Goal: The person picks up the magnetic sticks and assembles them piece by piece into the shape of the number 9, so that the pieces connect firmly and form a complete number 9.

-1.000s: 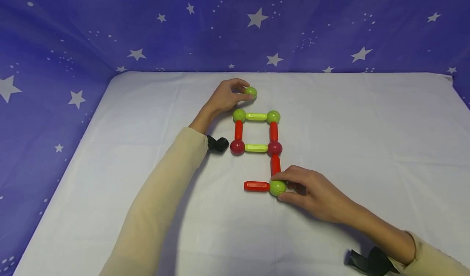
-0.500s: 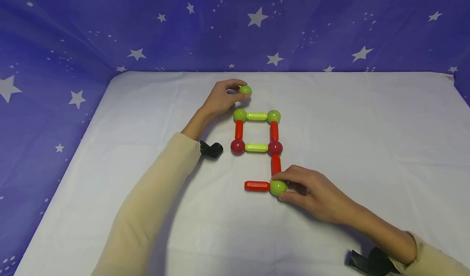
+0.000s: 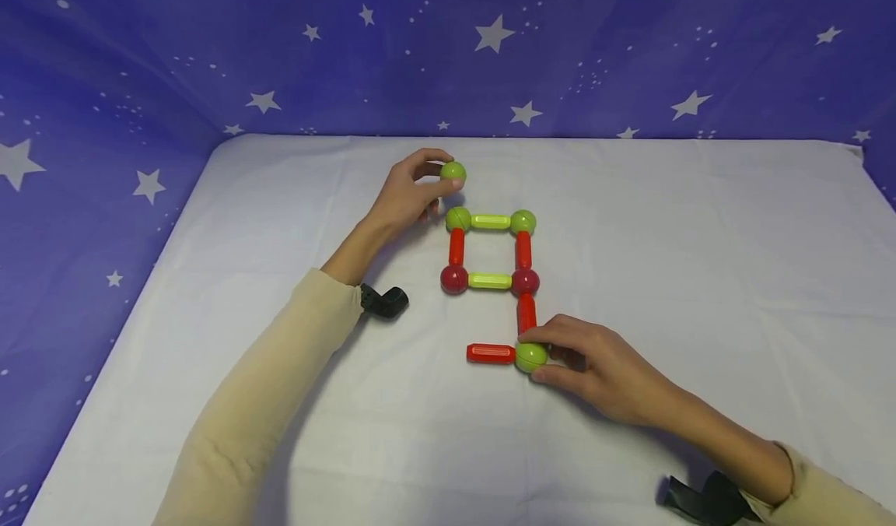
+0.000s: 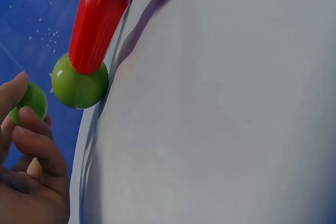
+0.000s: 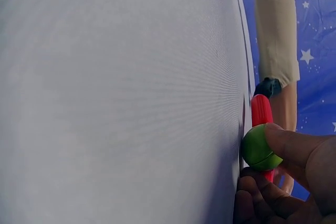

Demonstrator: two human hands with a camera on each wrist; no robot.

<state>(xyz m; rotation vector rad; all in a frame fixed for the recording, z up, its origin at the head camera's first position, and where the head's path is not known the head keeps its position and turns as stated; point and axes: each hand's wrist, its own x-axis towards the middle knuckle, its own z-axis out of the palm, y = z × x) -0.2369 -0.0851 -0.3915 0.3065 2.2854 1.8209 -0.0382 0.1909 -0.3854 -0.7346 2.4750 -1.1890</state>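
My left hand (image 3: pixel 407 193) pinches a loose green ball (image 3: pixel 453 171) between thumb and fingers, just beyond the far left corner of a figure built from balls and rods. Two green balls joined by a yellow-green rod (image 3: pixel 491 221) form its far side; red rods run from them to two red balls, which another yellow-green rod (image 3: pixel 490 281) links. From the right red ball (image 3: pixel 525 281) a red rod leads toward the near green ball (image 3: pixel 530 357), which my right hand (image 3: pixel 595 366) holds by thumb and fingers. A red rod (image 3: pixel 490 353) sticks out leftward from that ball.
A white cloth (image 3: pixel 700 277) covers the table. Blue star-patterned fabric (image 3: pixel 448 51) rises behind it and along the left. Dark wrist-camera mounts (image 3: pixel 386 302) jut from both sleeves; the left one sits beside the figure.
My left hand has drawn back leftward with the green ball, from beyond the far rod to over the far left corner. My right hand and the figure stay put.
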